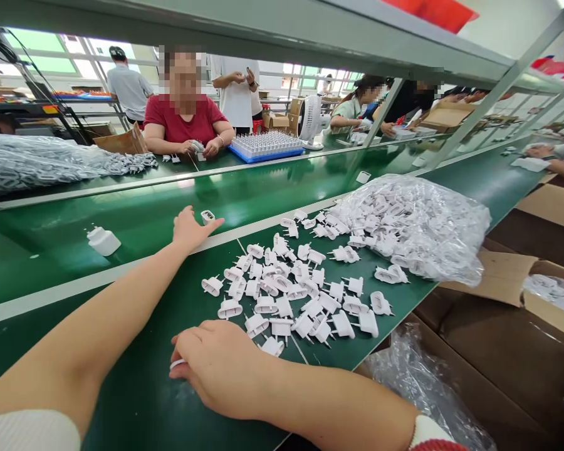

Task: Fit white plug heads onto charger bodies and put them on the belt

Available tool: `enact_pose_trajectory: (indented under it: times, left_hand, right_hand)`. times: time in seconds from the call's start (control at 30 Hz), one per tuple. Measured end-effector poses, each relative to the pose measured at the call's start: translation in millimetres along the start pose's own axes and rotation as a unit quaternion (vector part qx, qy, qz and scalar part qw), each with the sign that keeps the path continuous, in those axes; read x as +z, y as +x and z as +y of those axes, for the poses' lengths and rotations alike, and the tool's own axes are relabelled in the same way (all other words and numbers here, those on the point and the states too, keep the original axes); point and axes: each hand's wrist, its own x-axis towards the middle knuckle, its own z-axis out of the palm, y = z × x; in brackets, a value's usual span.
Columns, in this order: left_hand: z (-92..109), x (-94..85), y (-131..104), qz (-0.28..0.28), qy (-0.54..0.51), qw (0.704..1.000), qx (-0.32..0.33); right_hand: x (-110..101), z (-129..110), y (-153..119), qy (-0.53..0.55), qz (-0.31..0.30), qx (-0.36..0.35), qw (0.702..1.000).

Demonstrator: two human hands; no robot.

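My left hand (190, 232) reaches over the green conveyor belt with thumb and fingers spread. Just beyond its thumb lies a small white plastic housing (207, 217) with an open end; I see nothing held in that hand. Closer to me, my right hand (219, 366) is curled above the green worktop, pinching a small white plastic piece (177, 363). Only a thin edge of that piece shows, as the fingers hide the rest. Beside this hand spreads a loose pile of white plug adapters (282, 282) with metal pins.
A clear bag (404, 219) of adapters spills onto the worktop at right. A white charger-like piece (103, 241) lies on the belt at left. Across it sits a co-worker in red (185, 122) near a blue tray (266, 155). An overhead shelf (263, 37) spans the top; cartons (502, 275) stand right.
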Motion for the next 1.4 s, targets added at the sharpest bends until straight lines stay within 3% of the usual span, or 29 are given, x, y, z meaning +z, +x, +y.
enact_pose_trajectory:
  times: [0.13,0.2,0.3,0.37,0.47,0.6,0.7,0.8,0.9,0.97,1.17,1.4]
  left_hand:
    - [13,23.6,20,-0.024,-0.006,0.998,-0.052]
    - [11,23.3,19,-0.017,-0.017,0.998,-0.066]
    - [1,8.8,0,0.001,-0.045,0.997,-0.060]
    - [-8,-9.8,-24,0.019,-0.061,0.997,-0.040]
    - [-22,-47.3,-79,0.028,-0.081,0.996,-0.022]
    - [-38,-91.6,-170,-0.051,-0.148,0.987,-0.039]
    - [-44,-102.7,-229,-0.098,-0.195,0.974,-0.066]
    - [-46,-98.2,-264,-0.121,-0.205,0.970,-0.055]
    - [-49,-94.6,-271,-0.128,-0.209,0.969,-0.018]
    - [-53,-97.6,-269,-0.127,-0.187,0.974,-0.001]
    - [-58,-108.4,-265,-0.166,-0.167,0.971,0.036]
    - [-61,-102.0,-263,-0.169,-0.184,0.966,0.073]
  right_hand:
    - [-1,2,4,0.065,-0.034,0.051,0.996]
    - [-2,3,5,0.095,-0.024,0.068,0.993]
    - [-5,3,5,0.143,0.018,0.108,0.984]
    - [-8,3,4,0.190,0.048,0.144,0.970]
    - [-11,3,2,0.259,0.088,0.200,0.941]
    - [-10,4,3,0.301,0.161,0.228,0.912]
    - [-6,6,6,0.364,0.181,0.223,0.886]
    - [-3,9,9,0.454,0.179,0.219,0.845]
    - [-3,13,12,0.523,0.166,0.209,0.809]
    - [-2,16,13,0.533,0.165,0.195,0.806]
    - [-2,21,9,0.498,0.159,0.149,0.840]
    - [6,18,8,0.404,0.222,0.125,0.879]
